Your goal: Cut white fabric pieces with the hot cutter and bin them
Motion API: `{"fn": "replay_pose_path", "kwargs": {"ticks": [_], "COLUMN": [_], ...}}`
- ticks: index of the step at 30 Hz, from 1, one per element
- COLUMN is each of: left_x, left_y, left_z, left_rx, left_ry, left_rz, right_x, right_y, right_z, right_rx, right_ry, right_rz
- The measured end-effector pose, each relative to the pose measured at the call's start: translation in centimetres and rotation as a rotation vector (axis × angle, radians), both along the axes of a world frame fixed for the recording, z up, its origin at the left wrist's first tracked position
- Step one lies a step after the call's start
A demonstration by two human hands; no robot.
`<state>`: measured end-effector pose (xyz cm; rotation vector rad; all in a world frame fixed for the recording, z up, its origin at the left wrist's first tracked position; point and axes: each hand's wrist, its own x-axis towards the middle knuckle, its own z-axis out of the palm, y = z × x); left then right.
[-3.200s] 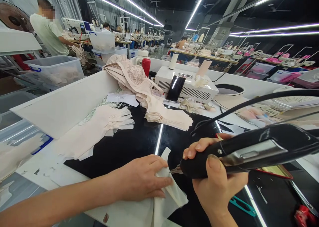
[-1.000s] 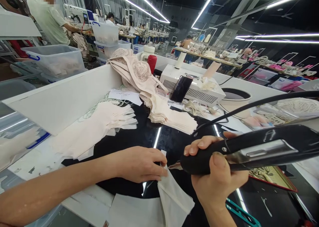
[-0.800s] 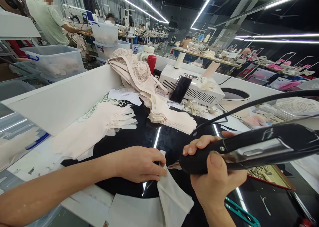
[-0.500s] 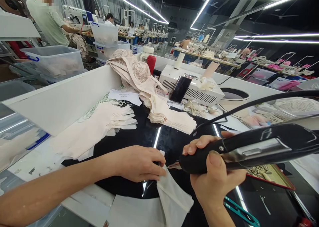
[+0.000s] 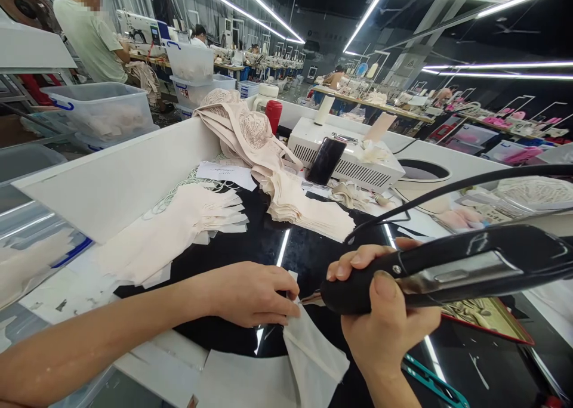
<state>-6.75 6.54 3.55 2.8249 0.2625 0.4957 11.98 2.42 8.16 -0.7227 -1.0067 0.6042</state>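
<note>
My left hand (image 5: 255,294) is closed, its fingertips pinching the upper end of a cream fabric piece (image 5: 316,351) that hangs down toward the table's front. In my right hand (image 5: 385,318) is a black corded hand tool (image 5: 358,289) with a silvery lever on its side, gripped between thumb and fingers. Its slim metal tip (image 5: 313,299) points left and meets or nearly meets the fabric beside my left fingertips; I cannot tell if they touch. Beneath both hands lies a glossy black tabletop (image 5: 201,300).
Stacked cream fabric pieces (image 5: 174,223) lie left, with another stack (image 5: 308,208) and lace bras (image 5: 242,124) behind. At the back stand a white machine box (image 5: 367,172), a phone (image 5: 326,160) and a red spool (image 5: 273,116). Teal thread snips (image 5: 436,384) and a tray (image 5: 496,320) lie right.
Both hands, the fabric and the tool hold nearly the same position. The whole view has shifted very slightly. The person at the far left has drawn an arm in.
</note>
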Motion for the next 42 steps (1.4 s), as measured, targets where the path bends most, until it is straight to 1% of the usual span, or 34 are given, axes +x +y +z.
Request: {"fn": "replay_pose_path", "kwargs": {"ticks": [4, 8, 15, 19, 23, 26, 29, 34, 38, 40, 41, 42], "left_x": [0.0, 0.0, -0.2, -0.3, -0.3, 0.1, 1.0, 3.3, 4.7, 5.2, 5.4, 5.6], "left_y": [0.0, 0.1, 0.1, 0.4, 0.5, 0.3, -0.4, -2.0, -2.6, -2.8, -2.9, -3.1], "left_z": [0.0, 0.1, 0.3, 0.2, -0.1, -0.2, -0.1, 0.2, 0.0, -0.1, -0.2, -0.2], "left_rx": [-0.001, -0.013, -0.024, -0.045, -0.074, -0.05, -0.017, -0.002, -0.028, -0.066, -0.085, -0.094], "left_ry": [-0.009, 0.012, 0.051, 0.018, -0.018, -0.037, -0.04, 0.038, 0.076, 0.098, 0.116, 0.137], "left_rz": [0.006, 0.003, 0.007, 0.003, 0.031, 0.091, 0.141, 0.153, 0.171, 0.19, 0.199, 0.204], "right_x": [0.0, -0.1, -0.4, 0.3, 2.1, 3.5, 4.8, 6.3, 7.5, 8.3, 8.7, 9.1], "right_y": [0.0, 0.1, 0.6, 0.6, 0.1, -0.4, -0.7, -1.1, -1.8, -2.4, -2.8, -3.3], "right_z": [0.0, 0.0, -0.4, -0.2, 0.1, 0.2, 0.3, 0.3, 0.0, -0.5, -0.8, -1.2], "right_rx": [-0.012, 0.008, -0.007, -0.02, -0.008, -0.019, -0.041, -0.116, -0.221, -0.243, -0.231, -0.2], "right_ry": [0.01, 0.05, 0.033, 0.011, -0.033, -0.071, -0.126, -0.238, -0.361, -0.411, -0.417, -0.401], "right_rz": [0.01, 0.034, 0.035, 0.04, -0.013, -0.045, -0.096, -0.161, -0.204, -0.228, -0.265, -0.335]}}
